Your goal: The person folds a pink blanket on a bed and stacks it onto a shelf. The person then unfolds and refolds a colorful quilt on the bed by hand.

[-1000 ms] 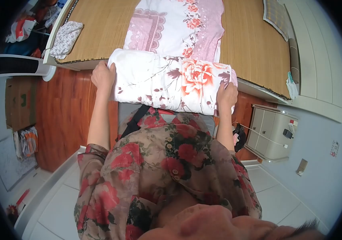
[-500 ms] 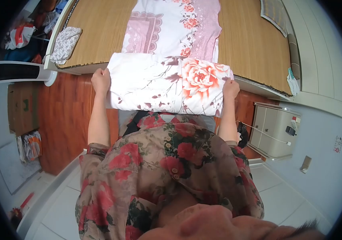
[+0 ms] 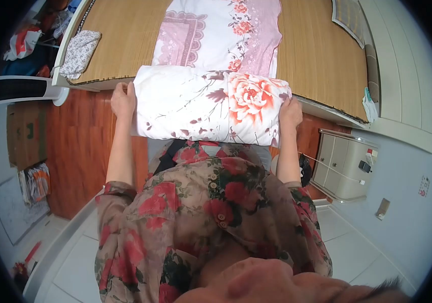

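A white cloth with orange and purple flowers (image 3: pixel 190 103) lies folded in a wide bundle at the bed's near edge, in front of my body. Its flat part, white and pink (image 3: pixel 221 35), stretches away over the bed mat. At the bundle's left end, my left hand (image 3: pixel 124 101) has its fingers bent around the cloth's edge. My right hand (image 3: pixel 291 113) pinches the right end, beside the big orange flower.
The brown mat (image 3: pixel 322 60) covers the bed. A small patterned cloth (image 3: pixel 81 53) lies at its left corner. A cabinet (image 3: pixel 342 164) stands at the right, a cardboard box (image 3: pixel 26 131) at the left.
The bundle's right end has been drawn straighter, and my right hand has moved from on top of it to its edge. My left hand has shifted slightly at the left end.
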`<state>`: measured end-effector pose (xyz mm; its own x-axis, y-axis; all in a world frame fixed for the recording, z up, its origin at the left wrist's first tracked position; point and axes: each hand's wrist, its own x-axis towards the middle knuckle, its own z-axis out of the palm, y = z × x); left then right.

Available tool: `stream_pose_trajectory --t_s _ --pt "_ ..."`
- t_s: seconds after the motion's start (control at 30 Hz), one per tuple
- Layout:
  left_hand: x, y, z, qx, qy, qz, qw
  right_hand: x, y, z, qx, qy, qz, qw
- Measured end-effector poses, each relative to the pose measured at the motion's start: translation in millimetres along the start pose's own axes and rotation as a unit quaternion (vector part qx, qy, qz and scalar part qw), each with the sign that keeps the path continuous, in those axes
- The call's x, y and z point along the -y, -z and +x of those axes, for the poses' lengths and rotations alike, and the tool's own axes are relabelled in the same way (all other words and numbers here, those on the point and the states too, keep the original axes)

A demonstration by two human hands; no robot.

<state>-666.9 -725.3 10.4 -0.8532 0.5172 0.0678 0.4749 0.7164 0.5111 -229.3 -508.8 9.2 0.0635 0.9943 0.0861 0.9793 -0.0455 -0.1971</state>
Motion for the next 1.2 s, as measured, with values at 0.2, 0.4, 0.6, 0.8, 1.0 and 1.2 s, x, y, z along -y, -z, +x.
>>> stream_pose_trajectory --t_s 0.2,0.4,0.6,0.8,1.0,1.2 --pt "-53 5 -56 -0.057 -0.278 0.015 0.959 93 13 -60 0.03 0.263 0.174 0.948" --pt "-23 -8 -69 0.044 -0.317 0.036 0.947 55 -26 -60 0.059 0.366 -0.067 0.926" --pt "-28 -7 -79 0.004 -0.318 -0.024 0.948 26 -10 -41 0.04 0.278 -0.074 0.957" --pt "-56 2 -83 0.095 -0.392 -0.064 0.913 81 -29 -81 -0.003 0.371 0.069 0.926" --pt "-59 -4 -78 0.118 -0.405 -0.046 0.905 72 -42 -65 -0.003 0.405 0.066 0.912" --pt "-52 -6 -85 0.075 -0.377 -0.072 0.92 23 -27 -38 -0.12 0.253 0.029 0.96"
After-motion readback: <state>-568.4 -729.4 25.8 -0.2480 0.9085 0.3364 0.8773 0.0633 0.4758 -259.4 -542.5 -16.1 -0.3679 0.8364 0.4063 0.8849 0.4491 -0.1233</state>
